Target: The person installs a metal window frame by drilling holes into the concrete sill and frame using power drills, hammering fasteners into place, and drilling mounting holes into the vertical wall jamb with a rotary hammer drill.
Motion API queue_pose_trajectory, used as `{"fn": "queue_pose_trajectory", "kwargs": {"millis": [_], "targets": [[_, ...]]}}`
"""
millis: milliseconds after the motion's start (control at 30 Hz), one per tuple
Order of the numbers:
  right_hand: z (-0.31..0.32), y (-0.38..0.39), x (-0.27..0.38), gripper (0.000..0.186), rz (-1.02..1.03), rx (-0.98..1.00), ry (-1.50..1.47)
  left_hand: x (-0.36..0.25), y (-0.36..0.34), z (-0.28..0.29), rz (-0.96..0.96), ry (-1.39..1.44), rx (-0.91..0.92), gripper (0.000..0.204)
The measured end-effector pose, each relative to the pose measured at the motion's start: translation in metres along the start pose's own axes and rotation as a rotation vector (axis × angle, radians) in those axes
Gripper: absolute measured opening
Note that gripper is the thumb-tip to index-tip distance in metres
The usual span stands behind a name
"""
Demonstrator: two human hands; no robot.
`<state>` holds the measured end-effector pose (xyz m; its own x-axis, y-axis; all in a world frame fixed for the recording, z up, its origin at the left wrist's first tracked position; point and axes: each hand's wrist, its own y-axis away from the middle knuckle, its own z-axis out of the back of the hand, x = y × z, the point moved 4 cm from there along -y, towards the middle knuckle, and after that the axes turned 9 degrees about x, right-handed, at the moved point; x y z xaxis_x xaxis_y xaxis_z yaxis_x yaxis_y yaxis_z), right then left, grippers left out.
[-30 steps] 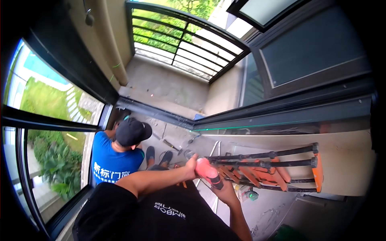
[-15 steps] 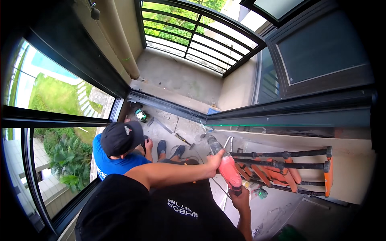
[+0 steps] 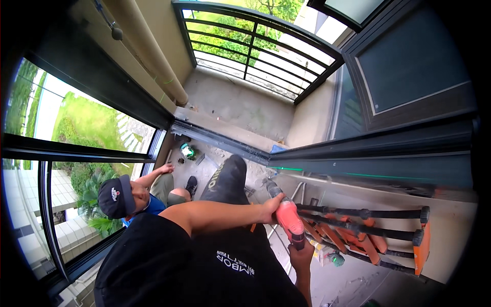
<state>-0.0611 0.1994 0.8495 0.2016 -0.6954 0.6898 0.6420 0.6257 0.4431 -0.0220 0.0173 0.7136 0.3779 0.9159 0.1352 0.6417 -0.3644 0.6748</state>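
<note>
A red and grey power drill (image 3: 290, 219) is held in both my hands, pointing away from me toward the foot of the dark window frame (image 3: 358, 171). My left hand (image 3: 272, 207) is wrapped round its front part, behind the grey nose. At its back end, my right hand (image 3: 302, 251) grips the handle; the trigger is hidden. The drill's tip is near the frame's lower corner, and I cannot tell whether it touches. My raised leg (image 3: 225, 179) in dark trousers reaches forward, left of the drill.
A co-worker in a black cap (image 3: 116, 197) crouches at my left beside the windows. An orange and black folding ladder (image 3: 368, 230) lies along the right wall. A green-lit device (image 3: 187, 150) sits on the floor by the door track (image 3: 220, 138). Beyond is a railing (image 3: 250, 48).
The co-worker has shifted left and leaned away from my legs. My leg has come up forward, covering the floor where a hammer-like tool lay. Both hands keep hold of the drill.
</note>
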Motion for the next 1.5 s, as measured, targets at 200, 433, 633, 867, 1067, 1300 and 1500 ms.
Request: {"fn": "queue_pose_trajectory", "kwargs": {"millis": [200, 433, 633, 867, 1067, 1300, 1500], "targets": [[0.007, 0.01, -0.037, 0.023, -0.108, -0.112, -0.243, -0.055, 0.033, -0.05, 0.008, -0.403, -0.369, 0.089], [-0.007, 0.002, -0.09, 0.031, -0.384, -0.169, -0.46, -0.201, 0.075, -0.144, -1.192, -0.98, -0.464, 0.064], [-0.015, -0.027, -0.068, 0.029, -0.396, -0.29, -0.192, -0.324, 0.096, -0.258, -1.712, -1.344, -0.219, 0.054], [-0.034, -0.089, -0.043, 0.036, -0.544, -0.269, 0.072, -0.392, 0.116, -0.436, -1.888, -1.801, 0.775, 0.082], [-0.061, -0.119, -0.018, 0.047, -1.105, -0.085, 0.119, -0.294, 0.136, -0.558, -1.406, -1.386, 2.047, 0.125], [-0.051, -0.137, 0.154, 0.03, -1.525, -0.469, -0.138, -0.222, 0.144, -0.552, -1.165, -1.335, 2.167, 0.127], [-0.109, -0.141, 0.214, 0.032, -1.674, -0.825, -0.318, -0.209, 0.142, -0.541, -1.14, -1.452, 2.168, 0.122]]}}
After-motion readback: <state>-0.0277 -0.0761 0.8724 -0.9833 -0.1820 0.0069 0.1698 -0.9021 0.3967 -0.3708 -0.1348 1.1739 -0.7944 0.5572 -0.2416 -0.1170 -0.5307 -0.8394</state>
